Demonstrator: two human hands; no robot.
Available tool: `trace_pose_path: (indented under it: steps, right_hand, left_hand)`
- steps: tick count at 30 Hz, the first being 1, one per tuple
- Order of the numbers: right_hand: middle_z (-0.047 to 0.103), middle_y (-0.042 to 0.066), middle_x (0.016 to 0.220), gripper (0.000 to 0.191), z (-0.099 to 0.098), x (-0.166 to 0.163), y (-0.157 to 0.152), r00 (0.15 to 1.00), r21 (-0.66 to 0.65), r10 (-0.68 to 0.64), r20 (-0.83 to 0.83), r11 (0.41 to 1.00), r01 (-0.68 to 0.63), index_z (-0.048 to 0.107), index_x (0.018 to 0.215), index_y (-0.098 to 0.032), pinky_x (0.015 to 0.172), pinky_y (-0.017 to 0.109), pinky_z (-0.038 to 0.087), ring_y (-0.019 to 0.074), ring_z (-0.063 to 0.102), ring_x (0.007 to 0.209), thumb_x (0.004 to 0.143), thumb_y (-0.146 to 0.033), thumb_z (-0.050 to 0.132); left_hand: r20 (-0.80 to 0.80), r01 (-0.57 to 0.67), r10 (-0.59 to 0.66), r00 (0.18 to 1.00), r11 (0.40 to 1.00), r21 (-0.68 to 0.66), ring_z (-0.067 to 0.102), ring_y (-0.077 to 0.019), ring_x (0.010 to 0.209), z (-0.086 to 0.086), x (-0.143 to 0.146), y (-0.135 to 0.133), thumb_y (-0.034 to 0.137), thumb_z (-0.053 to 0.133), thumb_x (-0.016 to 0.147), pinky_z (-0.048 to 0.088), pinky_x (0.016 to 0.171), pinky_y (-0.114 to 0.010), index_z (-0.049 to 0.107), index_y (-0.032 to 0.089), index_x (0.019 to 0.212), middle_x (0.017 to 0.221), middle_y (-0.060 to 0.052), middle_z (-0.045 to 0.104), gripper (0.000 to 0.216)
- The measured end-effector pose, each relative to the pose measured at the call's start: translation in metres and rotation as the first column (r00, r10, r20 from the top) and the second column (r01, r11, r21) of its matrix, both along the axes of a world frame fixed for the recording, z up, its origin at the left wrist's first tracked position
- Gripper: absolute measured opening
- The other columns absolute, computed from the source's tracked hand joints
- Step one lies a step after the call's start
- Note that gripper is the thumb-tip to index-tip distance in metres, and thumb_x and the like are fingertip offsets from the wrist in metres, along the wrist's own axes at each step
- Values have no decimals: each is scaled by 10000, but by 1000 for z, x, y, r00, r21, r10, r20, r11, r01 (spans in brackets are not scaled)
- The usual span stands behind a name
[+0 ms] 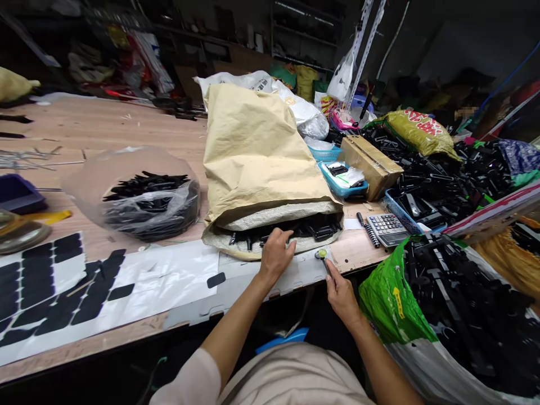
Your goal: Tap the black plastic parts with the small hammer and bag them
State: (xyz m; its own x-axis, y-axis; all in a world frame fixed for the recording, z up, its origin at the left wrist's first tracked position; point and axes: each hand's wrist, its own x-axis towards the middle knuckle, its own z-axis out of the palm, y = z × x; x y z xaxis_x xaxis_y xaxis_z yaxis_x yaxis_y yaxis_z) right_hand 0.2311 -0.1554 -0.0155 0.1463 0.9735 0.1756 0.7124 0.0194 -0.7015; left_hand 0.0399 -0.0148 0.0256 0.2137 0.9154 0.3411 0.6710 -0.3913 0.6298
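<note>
A tan paper sack (253, 152) lies on the bench with its mouth towards me, and black plastic parts (304, 228) fill the opening. My left hand (276, 256) is at the mouth of this sack, its fingers bent together among the parts. Whatever it pinches is too small to make out. In my right hand (341, 292), held over the bench's front edge, is a short dark-handled tool (322, 255) with a round yellow-green head. Its fingers are wrapped round the handle, and the head points at the bench just right of the sack.
Left of the sack stands a clear plastic bag (177, 208) of black parts. Black rounded pads (70, 281) lie on white sheets. To the right are a calculator (386, 225), a cardboard box (367, 166), blue baskets (346, 188) and a green sack (390, 292) full of black parts.
</note>
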Motion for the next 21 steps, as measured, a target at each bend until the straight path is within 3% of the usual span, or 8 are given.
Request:
trace_pose_path:
  steps: [3,7,10,13,16,21]
  right_hand:
    - [609,92,1399,523,-3,0,0,1000,15,10,-3,1000,-10,485,1479,-205,1075,380,487,238,619,1249,961,-178,422]
    - [608,105,1397,511,-4,-1,0,1000,17,5,-1,1000,-5,484,1479,-182,1095,393,469,237,615,1255,974,-183,405]
    - [603,93,1404,513,-3,-2,0,1000,18,9,-6,1000,-9,480,1482,-193,1098,375,467,226,612,1258,975,-183,406]
    - [607,86,1401,519,-1,-2,-1,1000,6,6,-4,1000,-6,480,1483,-197,1089,363,473,225,612,1257,969,-183,414]
    - [608,82,1401,524,1,-1,-1,1000,-3,4,-1,1000,-4,481,1483,-192,1088,349,472,224,605,1266,963,-181,415]
    - [616,69,1392,522,2,-1,-2,1000,-13,-8,5,1000,8,488,1481,-214,1090,361,471,235,614,1255,963,-195,422]
  left_hand:
    - [-133,-80,89,987,994,69,568,-271,977,-4,7,30,211,634,839,488,875,-373,706,185,1025,970,-93,573,201]
    - [-205,-88,106,973,991,96,546,-264,947,-2,11,39,194,628,834,474,853,-375,701,205,906,944,-85,543,104]
    - [-118,-72,94,989,982,177,539,-255,956,6,6,24,221,602,874,456,891,-373,701,205,987,988,-91,574,151]
    - [-97,25,-6,995,980,199,538,-251,939,9,-8,-5,223,601,885,448,885,-377,698,203,1035,998,-84,629,179]
    - [-131,146,-133,982,985,91,541,-244,880,-4,-25,-32,233,664,852,449,815,-369,715,210,1014,891,-55,655,172]
    - [-45,122,-125,991,990,-71,550,-231,876,-37,-43,-49,271,750,799,456,805,-353,746,217,996,855,-39,669,204]
